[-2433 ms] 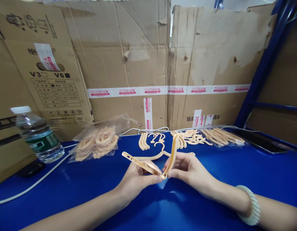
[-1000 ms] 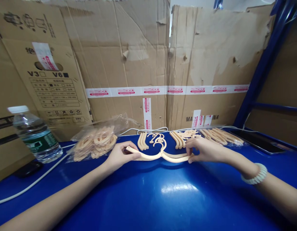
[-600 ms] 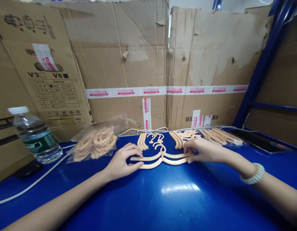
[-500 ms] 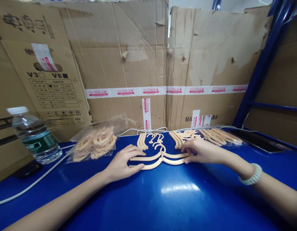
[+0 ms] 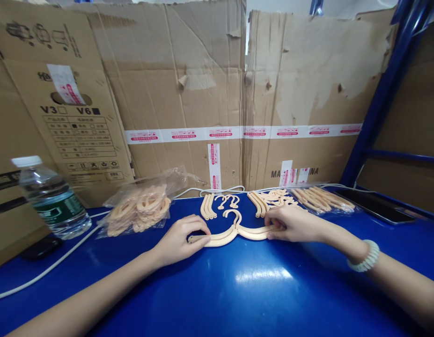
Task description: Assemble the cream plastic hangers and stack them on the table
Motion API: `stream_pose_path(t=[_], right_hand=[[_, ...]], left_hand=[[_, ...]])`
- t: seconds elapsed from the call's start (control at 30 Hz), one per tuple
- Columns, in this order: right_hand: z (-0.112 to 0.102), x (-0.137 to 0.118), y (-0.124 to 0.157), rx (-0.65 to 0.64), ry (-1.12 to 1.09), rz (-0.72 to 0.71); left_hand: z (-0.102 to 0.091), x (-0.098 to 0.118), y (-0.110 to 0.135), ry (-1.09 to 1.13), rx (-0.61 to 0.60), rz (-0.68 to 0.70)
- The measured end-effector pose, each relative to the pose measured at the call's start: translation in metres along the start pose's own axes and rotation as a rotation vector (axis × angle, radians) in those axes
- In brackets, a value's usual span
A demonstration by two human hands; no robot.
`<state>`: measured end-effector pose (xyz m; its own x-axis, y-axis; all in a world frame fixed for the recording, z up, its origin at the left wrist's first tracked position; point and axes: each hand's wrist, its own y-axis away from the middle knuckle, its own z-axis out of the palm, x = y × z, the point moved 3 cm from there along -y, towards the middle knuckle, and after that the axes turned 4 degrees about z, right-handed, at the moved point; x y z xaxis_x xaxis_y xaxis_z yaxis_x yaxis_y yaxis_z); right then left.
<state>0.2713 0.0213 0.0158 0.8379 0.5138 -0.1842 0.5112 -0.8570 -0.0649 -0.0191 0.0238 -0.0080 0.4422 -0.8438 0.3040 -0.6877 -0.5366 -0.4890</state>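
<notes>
Two cream-coloured hangers point(image 5: 222, 238) lie close together on the blue table, their arms side by side and their hooks nearly overlapping at the middle. Thumb and fingers of my left hand point(image 5: 181, 241) pinch the left arms near their ends. On the other side, my right hand point(image 5: 289, 223) grips the right arms, with the fingertips covering part of them. Just behind the hangers are loose curved hanger arms point(image 5: 208, 207) on the left, a few small hooks point(image 5: 228, 201), and another group of curved arms point(image 5: 258, 204) close to my right hand.
A clear bag of hanger pieces point(image 5: 139, 210) and a water bottle point(image 5: 53, 199) stand left. Behind my right hand are more small pieces point(image 5: 278, 196), a bag of long pieces point(image 5: 324, 199) and a phone point(image 5: 374, 206). Cardboard point(image 5: 181, 103) walls the back; a white cable point(image 5: 44, 274) crosses the left.
The two hangers, earlier apart with a gap between them, have come together, and their hooks now nearly coincide. My fingers and thumbs have closed on both sides.
</notes>
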Motion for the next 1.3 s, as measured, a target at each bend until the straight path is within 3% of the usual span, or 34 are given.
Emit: stream_pose_path(t=[0.23, 0.4, 1.1, 1.3], right_hand=[[-0.003, 0.003, -0.001, 0.082, 0.008, 0.023], [-0.002, 0.001, -0.001, 0.104, 0.059, 0.051], [-0.018, 0.023, 0.001, 0.102, 0.101, 0.068], [-0.015, 0.021, 0.001, 0.043, 0.06, 0.066]], left_hand=[[-0.004, -0.007, 0.003, -0.036, 0.234, -0.091], [-0.006, -0.014, 0.005, -0.061, 0.319, -0.159], [-0.009, -0.008, 0.005, -0.054, 0.377, -0.121], [-0.009, -0.006, 0.004, -0.041, 0.371, -0.109]])
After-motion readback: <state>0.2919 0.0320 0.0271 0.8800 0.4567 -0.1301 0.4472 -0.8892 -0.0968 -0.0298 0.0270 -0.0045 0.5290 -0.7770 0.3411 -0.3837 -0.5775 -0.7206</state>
